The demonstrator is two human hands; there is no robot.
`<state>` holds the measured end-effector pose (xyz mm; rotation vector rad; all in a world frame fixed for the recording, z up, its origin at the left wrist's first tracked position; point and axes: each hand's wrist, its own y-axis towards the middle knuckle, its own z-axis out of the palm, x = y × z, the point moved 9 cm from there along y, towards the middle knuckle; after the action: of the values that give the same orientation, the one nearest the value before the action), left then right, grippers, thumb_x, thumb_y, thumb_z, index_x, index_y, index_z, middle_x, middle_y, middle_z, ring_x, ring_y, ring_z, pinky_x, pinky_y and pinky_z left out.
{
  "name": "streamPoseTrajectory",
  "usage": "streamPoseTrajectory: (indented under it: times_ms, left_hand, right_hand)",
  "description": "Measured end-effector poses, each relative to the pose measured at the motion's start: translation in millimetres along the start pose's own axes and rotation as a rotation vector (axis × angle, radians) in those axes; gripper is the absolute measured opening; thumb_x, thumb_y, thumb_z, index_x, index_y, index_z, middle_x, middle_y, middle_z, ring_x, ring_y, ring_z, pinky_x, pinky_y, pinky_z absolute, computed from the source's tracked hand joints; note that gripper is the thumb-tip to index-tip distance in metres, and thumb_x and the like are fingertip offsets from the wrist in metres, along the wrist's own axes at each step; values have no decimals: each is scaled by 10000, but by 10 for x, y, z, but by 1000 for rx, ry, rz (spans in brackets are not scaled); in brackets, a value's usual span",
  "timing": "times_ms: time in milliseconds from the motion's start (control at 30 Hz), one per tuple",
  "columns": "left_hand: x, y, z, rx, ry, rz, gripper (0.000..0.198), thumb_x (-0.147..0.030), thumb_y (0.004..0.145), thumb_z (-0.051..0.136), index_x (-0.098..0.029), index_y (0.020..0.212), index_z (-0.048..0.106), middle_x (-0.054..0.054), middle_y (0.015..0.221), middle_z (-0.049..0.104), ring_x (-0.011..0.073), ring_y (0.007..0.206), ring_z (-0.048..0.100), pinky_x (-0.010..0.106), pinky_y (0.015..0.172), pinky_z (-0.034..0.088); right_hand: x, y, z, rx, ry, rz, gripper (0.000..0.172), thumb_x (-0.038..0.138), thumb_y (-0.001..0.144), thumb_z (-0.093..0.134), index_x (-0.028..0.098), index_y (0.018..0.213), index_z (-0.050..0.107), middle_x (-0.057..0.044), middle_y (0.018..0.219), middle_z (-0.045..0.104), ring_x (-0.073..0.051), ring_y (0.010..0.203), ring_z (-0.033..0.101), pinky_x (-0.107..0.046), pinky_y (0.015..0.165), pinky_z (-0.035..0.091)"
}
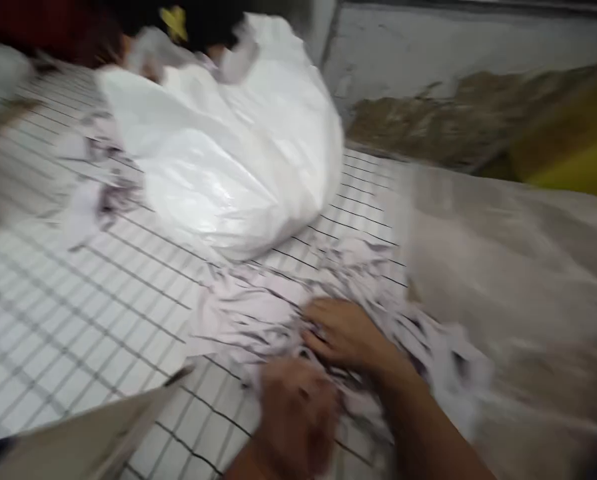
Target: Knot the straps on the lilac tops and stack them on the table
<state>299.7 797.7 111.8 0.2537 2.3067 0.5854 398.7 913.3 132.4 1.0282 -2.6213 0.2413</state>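
Pale pinkish-white crumpled cloth pieces (258, 300) with dark gaps between their folds lie in a heap on a white surface with a black line grid (103, 287). My right hand (346, 333) presses into the heap, its fingers curled round some of the cloth. Just below and to its left, my left hand (298, 410) is closed like a fist against the near side of the heap. Motion blur smears it, and what lies in its fingers is hidden. More of the cloth trails right, under my right forearm.
A bulging white plastic bag (228, 153) stands behind the heap. Scattered scraps (98, 200) lie left of it. Translucent plastic sheeting (503, 267) covers the right side, with a yellow object (573, 147) above it. A beige panel-like object (93, 427) juts in at lower left. A stained wall (428, 60) rises behind.
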Motion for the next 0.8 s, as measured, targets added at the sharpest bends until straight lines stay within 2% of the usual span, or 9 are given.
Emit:
streamPoseTrajectory:
  times_ms: [67, 133, 200, 267, 367, 500, 600, 667, 800]
  left_hand:
    - [-2, 134, -33, -114, 6, -70, 562, -383, 926, 591, -262, 1444, 411, 149, 1474, 412, 372, 1412, 344, 604, 1117, 351]
    - [78, 245, 24, -82, 46, -157, 799, -479, 886, 630, -173, 1530, 269, 226, 1533, 330, 453, 1466, 203, 672, 1126, 271]
    - [126, 311, 147, 43, 46, -176, 881, -571, 892, 576, -138, 1558, 196, 252, 1508, 388, 466, 1461, 216, 679, 1112, 268]
    - [126, 324, 220, 124, 34, -158, 867, -618, 898, 524, -138, 1554, 222, 236, 1448, 484, 451, 1426, 304, 657, 1094, 299]
    - [79, 302, 279, 185, 3, -106, 894, -672, 859, 519, -127, 1529, 289, 224, 1416, 522, 433, 1350, 401, 612, 1053, 369]
    - [8, 279, 242, 161, -132, -47, 779, -612, 865, 502, -91, 1438, 418, 209, 1289, 598, 347, 1190, 540, 496, 974, 471]
    - [9, 261, 26, 63, -253, -96, 518, -494, 908, 448, -120, 1247, 567, 126, 1090, 678, 243, 1000, 632, 379, 895, 515]
    - [-16, 269, -236, -25, -252, -127, 406, -450, 909, 455, -137, 1104, 625, 77, 952, 693, 200, 878, 648, 330, 832, 523]
    - [-244, 540, -897, -192, -33, -151, 340, -337, 922, 491, -91, 1077, 666, 111, 1014, 703, 230, 1004, 632, 398, 959, 468]
  right_hand:
    - [-77, -148, -241, -91, 60, -17, 204, 369, 920, 528, 203, 984, 628, -74, 977, 670, -197, 901, 615, -317, 801, 470]
    - [-382, -544, -553, -367, 28, 137, 327, 441, 942, 504, 218, 1156, 610, -105, 1093, 661, -247, 1040, 602, -404, 924, 461]
    - [-679, -1078, -701, -606, -59, 369, 416, 477, 968, 440, 230, 1276, 572, -128, 1183, 646, -288, 1151, 564, -489, 1012, 415]
    - [-819, -1376, -569, -634, -86, 521, 503, 521, 978, 385, 207, 1340, 541, -152, 1275, 620, -308, 1217, 530, -525, 1046, 391]
    - [-661, -1179, -152, -438, 13, 534, 559, 543, 976, 390, 147, 1336, 553, -180, 1311, 621, -304, 1243, 524, -497, 1055, 402]
    - [-74, -733, -30, -417, 121, 555, 553, 532, 963, 465, 171, 1378, 522, -159, 1254, 663, -304, 1214, 555, -495, 1059, 394]
    - [194, -730, 34, -526, 424, 702, 480, 486, 990, 427, 177, 1339, 539, -140, 1237, 679, -280, 1167, 607, -450, 1031, 436]
    - [335, -791, 119, -645, 693, 718, 442, 453, 1015, 355, 187, 1313, 546, -108, 1208, 693, -241, 1139, 635, -394, 986, 480]
    - [620, -925, 147, -798, 943, 591, 363, 361, 1004, 363, 188, 1254, 562, -74, 1136, 703, -198, 1079, 654, -327, 925, 513]
